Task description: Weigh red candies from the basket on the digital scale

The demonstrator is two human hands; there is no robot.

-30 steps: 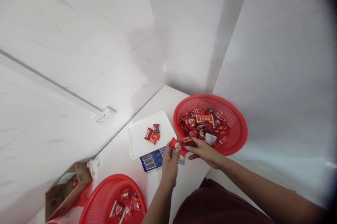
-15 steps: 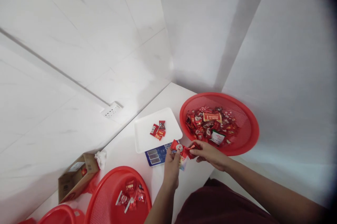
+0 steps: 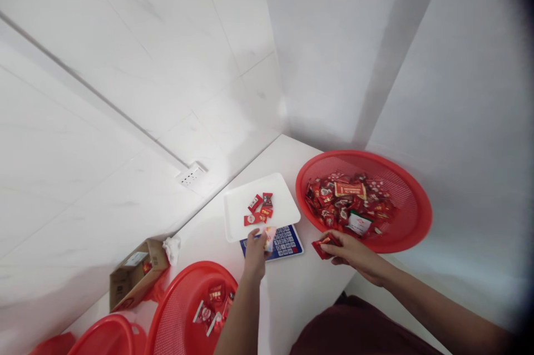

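My left hand [image 3: 255,249] is at the front edge of the white scale tray [image 3: 237,216], fingers pinched on a pale wrapped candy [image 3: 269,237]. Several red wrapped candies [image 3: 258,210] lie on that tray. My right hand [image 3: 354,252] is closed on a few red candy packets [image 3: 323,246], just in front of the big red basket [image 3: 411,216]. That basket is heaped with red candies [image 3: 348,205].
The scale's blue keypad [image 3: 286,242] faces me. A second red basket [image 3: 175,310] with a few candies sits at lower left, another red basket [image 3: 104,338] beside it. A cardboard box [image 3: 133,277] and crumpled tissue [image 3: 172,246] stand by the wall. A wall socket [image 3: 191,175] is above the counter.
My hands have parted. The left moved forward to the scale tray and one more red candy lies there. The right stayed by the big basket with red packets.
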